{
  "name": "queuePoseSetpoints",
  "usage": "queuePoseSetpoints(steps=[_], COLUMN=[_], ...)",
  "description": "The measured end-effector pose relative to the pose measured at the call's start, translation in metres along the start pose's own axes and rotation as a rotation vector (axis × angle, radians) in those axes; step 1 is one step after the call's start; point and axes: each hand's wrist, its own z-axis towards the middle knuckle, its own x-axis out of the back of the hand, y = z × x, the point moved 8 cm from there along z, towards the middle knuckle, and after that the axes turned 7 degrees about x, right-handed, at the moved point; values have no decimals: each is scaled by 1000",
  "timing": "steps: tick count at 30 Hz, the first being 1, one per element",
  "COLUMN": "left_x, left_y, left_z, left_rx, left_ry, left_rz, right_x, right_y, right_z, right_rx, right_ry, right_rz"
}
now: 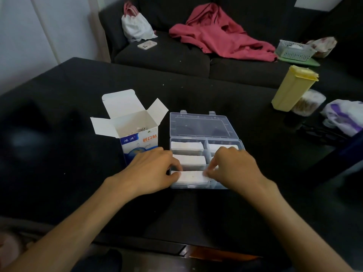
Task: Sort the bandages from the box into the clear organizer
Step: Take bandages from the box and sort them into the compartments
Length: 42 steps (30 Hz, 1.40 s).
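Note:
The clear organizer [198, 186] lies open on the black table, its lid [200, 124] laid back. White bandage stacks fill its left compartments: far [186, 147], middle [189, 160] and near [192, 176]. Another stack [216, 147] shows at the far right. My left hand [151, 167] and my right hand [233, 165] pinch the two ends of the near stack, which sits in the front left compartment. The white and blue bandage box [135, 134] stands open to the organizer's left, with a few bandages visible inside.
A yellow lidded container [292, 88] and a clear tub [308, 103] stand at the table's right, beside a white and purple bag [345, 116]. Behind the table is a dark sofa with a red garment [218, 34], a white bag [135, 24], a phone [147, 44] and a basket [294, 50].

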Motion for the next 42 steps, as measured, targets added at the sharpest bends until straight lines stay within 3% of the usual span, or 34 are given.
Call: queuePoseSetpoints(steps=[9,17,19,21,23,24,26,28,30,32,34,39,42], left_x=[-3,12,34,72,98,105,110,99,86,78,78,81,82], left_y=[0,-2,-3,-14,-31,-44,-78,-114,-137,-139,-132,-106,-97], left_z=[-1,-8,-16,-35,-53,-58,-58,-52,-49,-46,-44,-44,-46], left_rx=[10,26,57,141,240,310,474,614,662,587,464,248,184], left_ry=[-35,85,255,586,831,870,826,683,563,492,430,314,310], left_rz=[-3,-72,-114,-187,-177,-139,-67,-100,-422,-827,-1022,-962,-887], right_x=[-8,-2,5,22,36,44,55,54,42,30,26,12,29], right_y=[2,9,9,3,-16,-34,-72,-105,-121,-121,-115,-103,-107], right_z=[0,-3,-3,-3,-5,-5,2,16,28,29,15,-16,-22], right_rx=[-31,-21,-26,1,107,191,361,481,529,520,532,566,571], right_ry=[-79,-32,-2,119,251,311,373,339,264,249,316,374,429], right_rz=[186,183,208,291,325,329,311,166,-2,-30,13,-77,41])
